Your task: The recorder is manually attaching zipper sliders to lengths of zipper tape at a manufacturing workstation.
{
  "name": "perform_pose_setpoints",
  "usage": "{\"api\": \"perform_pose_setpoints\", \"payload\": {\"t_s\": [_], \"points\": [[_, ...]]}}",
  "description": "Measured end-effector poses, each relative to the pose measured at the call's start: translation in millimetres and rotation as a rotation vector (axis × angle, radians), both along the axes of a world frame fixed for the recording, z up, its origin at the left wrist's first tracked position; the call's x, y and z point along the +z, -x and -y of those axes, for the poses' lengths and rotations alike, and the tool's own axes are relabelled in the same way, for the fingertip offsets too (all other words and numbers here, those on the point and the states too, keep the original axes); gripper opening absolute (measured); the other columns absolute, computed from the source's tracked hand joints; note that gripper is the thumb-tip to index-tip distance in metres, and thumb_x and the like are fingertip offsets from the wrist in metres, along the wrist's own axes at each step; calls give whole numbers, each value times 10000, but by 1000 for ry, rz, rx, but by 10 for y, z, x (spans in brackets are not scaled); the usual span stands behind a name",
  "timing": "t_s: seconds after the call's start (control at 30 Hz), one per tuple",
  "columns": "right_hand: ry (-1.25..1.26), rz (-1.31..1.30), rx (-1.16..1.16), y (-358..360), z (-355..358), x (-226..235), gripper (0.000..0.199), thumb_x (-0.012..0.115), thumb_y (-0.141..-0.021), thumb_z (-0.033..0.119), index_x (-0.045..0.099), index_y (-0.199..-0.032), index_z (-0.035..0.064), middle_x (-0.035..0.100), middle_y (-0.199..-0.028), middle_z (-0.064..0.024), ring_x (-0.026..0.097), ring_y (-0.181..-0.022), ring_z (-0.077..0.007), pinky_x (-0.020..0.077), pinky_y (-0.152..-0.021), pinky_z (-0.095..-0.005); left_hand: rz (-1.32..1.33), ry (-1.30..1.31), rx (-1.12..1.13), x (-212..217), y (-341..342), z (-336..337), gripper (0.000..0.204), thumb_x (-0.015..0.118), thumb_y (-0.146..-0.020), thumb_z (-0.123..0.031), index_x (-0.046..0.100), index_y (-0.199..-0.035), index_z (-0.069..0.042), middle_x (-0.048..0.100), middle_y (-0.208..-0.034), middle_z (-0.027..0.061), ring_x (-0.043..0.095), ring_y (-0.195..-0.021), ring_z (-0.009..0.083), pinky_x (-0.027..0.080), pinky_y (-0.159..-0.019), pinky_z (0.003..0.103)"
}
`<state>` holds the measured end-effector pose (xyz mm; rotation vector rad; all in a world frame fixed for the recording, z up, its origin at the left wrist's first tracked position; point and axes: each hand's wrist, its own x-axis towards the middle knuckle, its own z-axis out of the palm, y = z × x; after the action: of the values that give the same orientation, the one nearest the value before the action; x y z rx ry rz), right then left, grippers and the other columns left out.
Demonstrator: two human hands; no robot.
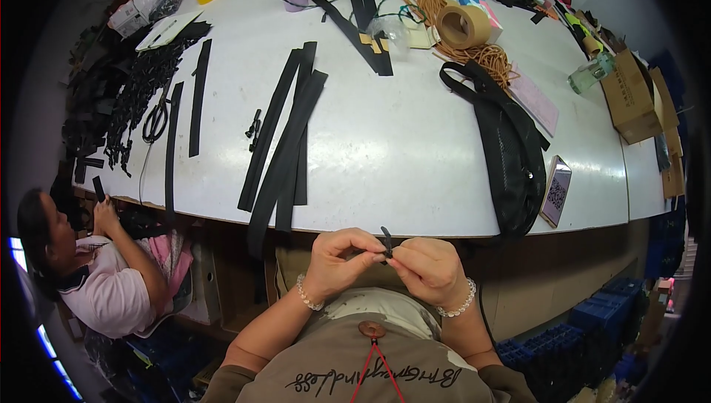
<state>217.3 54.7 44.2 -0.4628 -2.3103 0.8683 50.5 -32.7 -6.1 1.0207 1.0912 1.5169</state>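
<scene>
left hand and right hand both pinched on a small black piece, mostly hidden by fingers

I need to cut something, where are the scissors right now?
In the head view, the scissors lie on the white table's left side, between the heap of small black parts and a long black strip.

Both hands, left hand and right hand, pinch small black piece, probably a zipper pull, below white table edge.
</scene>
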Motion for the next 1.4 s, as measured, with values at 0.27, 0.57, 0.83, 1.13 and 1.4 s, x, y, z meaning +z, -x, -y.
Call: {"api": "perform_pose_setpoints", "payload": {"t_s": [0.27,0.57,0.83,1.13,1.4], "points": [[34,10,60,19,37,56,126,671,-733,9,572,-810,20,494,-654,-76,522,-544,-230,413,-482,-332,-107,-128,16,-44,46,78,130,658,-723,104,647,-815,12,669,-831,106,644,-769,163,513,-698,258],[68,-52,-19,22,131,-32,142,672,-749,0,594,-867,-1,574,-719,-87,568,-575,-232,453,-494,-305,-239,-72,4,66,102,115,132,660,-717,92,647,-811,1,668,-822,100,646,-754,165,512,-674,254],[-14,10,53,20,153,42,159,669,-718,-6,588,-855,-3,534,-676,-75,540,-541,-216,425,-468,-306,-230,-108,8,21,93,157,116,661,-718,89,642,-795,4,670,-815,104,652,-756,184,516,-676,262],[-58,-66,8,40,185,-40,177,693,-718,-4,591,-861,-16,579,-697,-95,579,-567,-232,452,-482,-305,-110,-93,13,-77,48,159,130,644,-720,112,641,-801,11,666,-823,109,646,-777,174,516,-690,264],[43,-16,-30,10,213,-28,165,708,-711,-1,607,-841,-9,590,-686,-98,582,-552,-235,449,-466,-307,-33,-85,-12,-130,45,200,154,667,-724,98,652,-848,7,662,-852,110,638,-803,173,514,-717,265]]}}
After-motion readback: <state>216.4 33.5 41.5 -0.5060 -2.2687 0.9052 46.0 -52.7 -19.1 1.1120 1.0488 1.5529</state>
